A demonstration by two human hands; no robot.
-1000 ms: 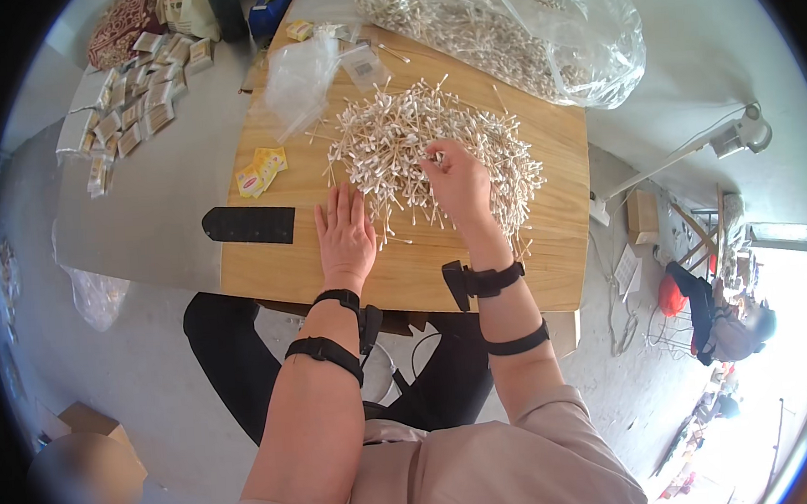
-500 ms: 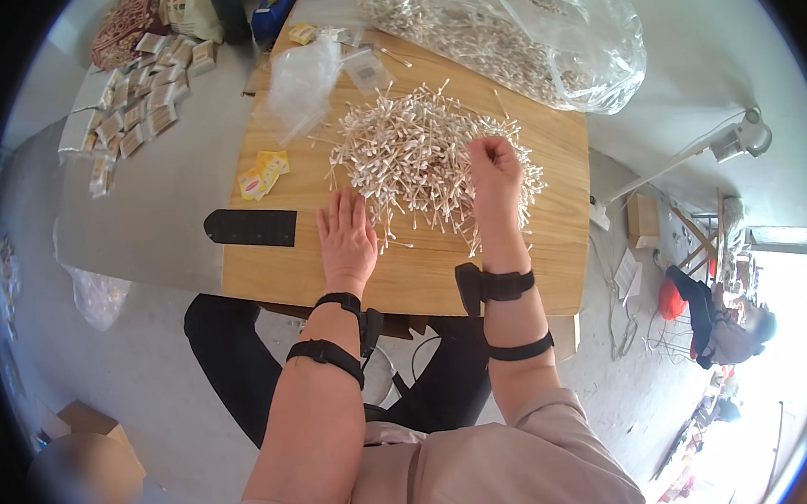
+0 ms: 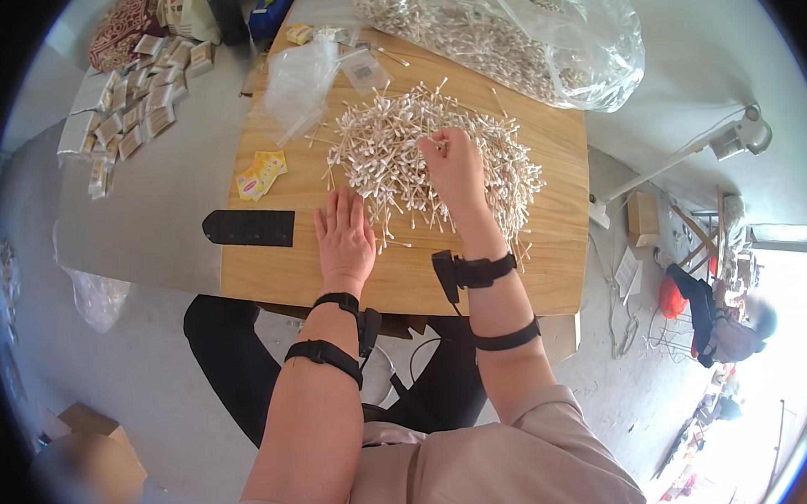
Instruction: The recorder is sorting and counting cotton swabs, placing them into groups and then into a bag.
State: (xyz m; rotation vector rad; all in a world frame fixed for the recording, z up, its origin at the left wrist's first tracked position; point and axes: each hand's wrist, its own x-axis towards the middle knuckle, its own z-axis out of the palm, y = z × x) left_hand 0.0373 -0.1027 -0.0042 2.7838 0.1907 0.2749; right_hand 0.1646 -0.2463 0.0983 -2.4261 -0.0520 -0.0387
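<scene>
A loose heap of cotton swabs [image 3: 389,152] with pale sticks lies across the wooden board. Over the heap's middle, my right hand [image 3: 456,172] is closed in a pinch; what sits between thumb and fingers, if anything, is too small to make out. My left hand [image 3: 345,241] rests flat on the board with fingers stretched out, its fingertips beside the heap's near left edge. To the left of that hand lies a flat black strip [image 3: 249,229] with a rounded end. Yellow-and-white printed cards [image 3: 263,174] lie farther up on the left.
A big clear bag [image 3: 502,41] of swabs lies along the board's far side. Empty plastic bags [image 3: 299,86] are left of the heap. Several small packs [image 3: 145,101] cover the grey table at far left. A lamp [image 3: 740,138] stands right; another person [image 3: 732,331] sits farther right.
My right hand has moved left across the heap, from its right part to its middle, staying closed. The left hand has stayed put.
</scene>
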